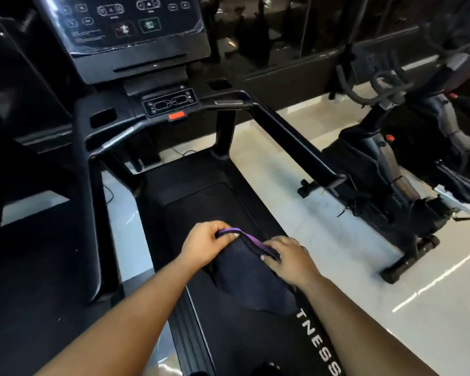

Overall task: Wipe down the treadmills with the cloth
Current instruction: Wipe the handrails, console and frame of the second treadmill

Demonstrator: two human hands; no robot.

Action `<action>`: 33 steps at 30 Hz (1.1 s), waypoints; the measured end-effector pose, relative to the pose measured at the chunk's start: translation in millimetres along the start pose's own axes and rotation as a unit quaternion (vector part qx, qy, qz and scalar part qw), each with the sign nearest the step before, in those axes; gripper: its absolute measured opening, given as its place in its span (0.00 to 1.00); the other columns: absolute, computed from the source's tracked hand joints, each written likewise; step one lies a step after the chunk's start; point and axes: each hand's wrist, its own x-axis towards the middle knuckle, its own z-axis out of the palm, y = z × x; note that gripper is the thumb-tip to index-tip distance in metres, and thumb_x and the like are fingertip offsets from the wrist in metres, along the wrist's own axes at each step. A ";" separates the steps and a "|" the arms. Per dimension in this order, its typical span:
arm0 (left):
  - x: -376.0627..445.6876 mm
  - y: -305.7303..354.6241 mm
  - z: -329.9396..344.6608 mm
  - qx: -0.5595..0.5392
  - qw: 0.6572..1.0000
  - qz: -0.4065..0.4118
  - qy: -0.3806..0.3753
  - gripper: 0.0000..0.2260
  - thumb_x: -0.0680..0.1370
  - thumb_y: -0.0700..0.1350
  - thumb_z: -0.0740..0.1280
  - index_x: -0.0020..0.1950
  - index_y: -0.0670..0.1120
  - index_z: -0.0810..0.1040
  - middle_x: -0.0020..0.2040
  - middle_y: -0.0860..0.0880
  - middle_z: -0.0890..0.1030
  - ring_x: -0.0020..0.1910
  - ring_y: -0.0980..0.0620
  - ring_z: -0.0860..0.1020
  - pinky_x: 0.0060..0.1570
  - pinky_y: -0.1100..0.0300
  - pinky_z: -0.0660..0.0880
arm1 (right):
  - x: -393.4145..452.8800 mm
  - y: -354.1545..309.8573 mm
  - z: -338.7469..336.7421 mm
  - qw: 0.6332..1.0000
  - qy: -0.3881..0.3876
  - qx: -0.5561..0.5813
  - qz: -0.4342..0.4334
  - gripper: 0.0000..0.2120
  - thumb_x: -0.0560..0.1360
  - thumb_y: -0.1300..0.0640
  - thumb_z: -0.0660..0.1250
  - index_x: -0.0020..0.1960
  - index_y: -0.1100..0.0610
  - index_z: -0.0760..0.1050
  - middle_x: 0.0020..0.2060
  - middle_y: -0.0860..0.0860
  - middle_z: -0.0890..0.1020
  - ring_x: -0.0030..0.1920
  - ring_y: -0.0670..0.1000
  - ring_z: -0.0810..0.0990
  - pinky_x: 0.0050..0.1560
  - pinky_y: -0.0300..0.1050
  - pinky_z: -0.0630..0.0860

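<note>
A black treadmill (190,185) fills the middle of the head view, its belt running toward me and its console (125,20) at the top. Above the belt I hold a dark cloth with a purple edge (250,275). My left hand (205,244) grips the purple edge at its left end. My right hand (288,260) pinches the same edge at its right end, so the cloth hangs stretched between both hands. A red stop button (176,115) sits on the handlebar crossbar. The right handrail (293,142) slopes down toward me.
An exercise bike (391,169) stands to the right on the pale floor (296,213). A white line (440,278) marks the floor at the right. Another dark machine's frame (25,104) is at the left. A dark glass wall (282,36) runs behind.
</note>
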 end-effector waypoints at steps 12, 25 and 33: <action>-29.0 -10.2 -81.8 0.126 0.954 -0.231 0.142 0.31 0.73 0.72 0.66 0.34 0.43 0.72 0.28 0.47 0.76 0.31 0.50 0.76 0.29 0.55 0.68 | 24.2 -41.6 -69.4 0.989 -0.039 0.081 0.116 0.10 0.81 0.49 0.65 0.47 0.54 0.79 0.42 0.53 0.83 0.44 0.58 0.82 0.43 0.50 0.79; -41.7 -14.6 -20.3 -0.215 0.951 -0.205 0.084 0.05 0.74 0.45 0.70 0.41 0.45 0.78 0.34 0.48 0.78 0.34 0.56 0.70 0.38 0.49 0.73 | 51.4 -155.7 -35.8 0.964 -0.093 0.233 0.087 0.09 0.71 0.42 0.69 0.41 0.47 0.77 0.40 0.50 0.84 0.43 0.54 0.85 0.42 0.60 0.85; -55.9 11.1 -15.5 -0.197 0.924 -0.254 0.206 0.07 0.71 0.47 0.71 0.49 0.52 0.83 0.41 0.53 0.85 0.44 0.51 0.83 0.47 0.48 0.80 | 54.9 -166.7 -42.1 0.924 -0.115 0.340 0.130 0.12 0.82 0.53 0.64 0.44 0.56 0.81 0.41 0.54 0.84 0.42 0.54 0.83 0.34 0.50 0.83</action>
